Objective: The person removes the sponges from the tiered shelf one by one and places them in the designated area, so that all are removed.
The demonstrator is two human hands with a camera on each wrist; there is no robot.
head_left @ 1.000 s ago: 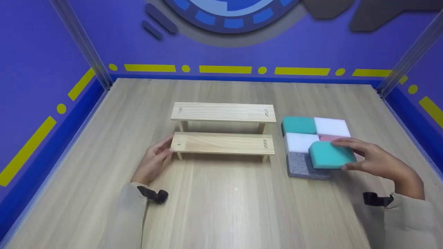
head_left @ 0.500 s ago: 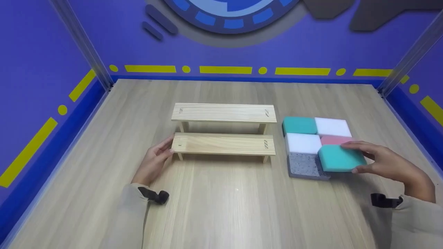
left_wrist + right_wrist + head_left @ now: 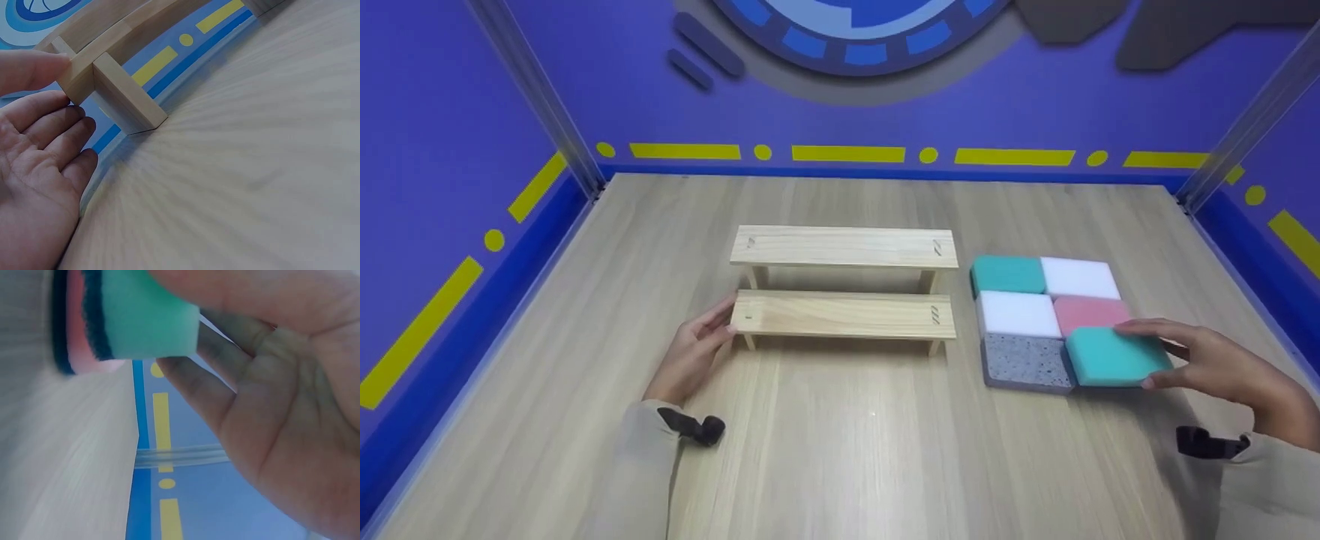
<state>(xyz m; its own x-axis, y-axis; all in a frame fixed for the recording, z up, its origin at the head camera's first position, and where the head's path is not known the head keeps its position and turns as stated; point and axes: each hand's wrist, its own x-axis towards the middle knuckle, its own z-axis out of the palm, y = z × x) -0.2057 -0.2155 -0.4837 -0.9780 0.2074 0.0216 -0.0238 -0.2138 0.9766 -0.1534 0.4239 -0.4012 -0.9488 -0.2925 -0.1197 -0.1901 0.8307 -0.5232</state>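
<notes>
My right hand (image 3: pixel 1222 367) grips a teal sponge (image 3: pixel 1117 356) by its right end, thumb at the near side and fingers at the far side. A dark scouring layer on the teal sponge (image 3: pixel 140 320) shows in the right wrist view. It sits right of a speckled grey sponge (image 3: pixel 1026 361) and overlaps the near edge of a pink sponge (image 3: pixel 1091 315). My left hand (image 3: pixel 690 352) pinches the left end of the front wooden stand (image 3: pixel 844 313). In the left wrist view, the thumb lies on that wooden stand (image 3: pixel 81 70) and the other fingers bend below it.
A second wooden stand (image 3: pixel 844 246) is behind the front one. Another teal sponge (image 3: pixel 1008 274) and two white sponges (image 3: pixel 1080 277) complete the cluster at right. Blue panels (image 3: pixel 840 120) with yellow marks border the wooden table (image 3: pixel 825 450).
My right hand has carried the teal sponge right and toward me, uncovering the grey and pink sponges. My left hand has stayed at the front stand's end.
</notes>
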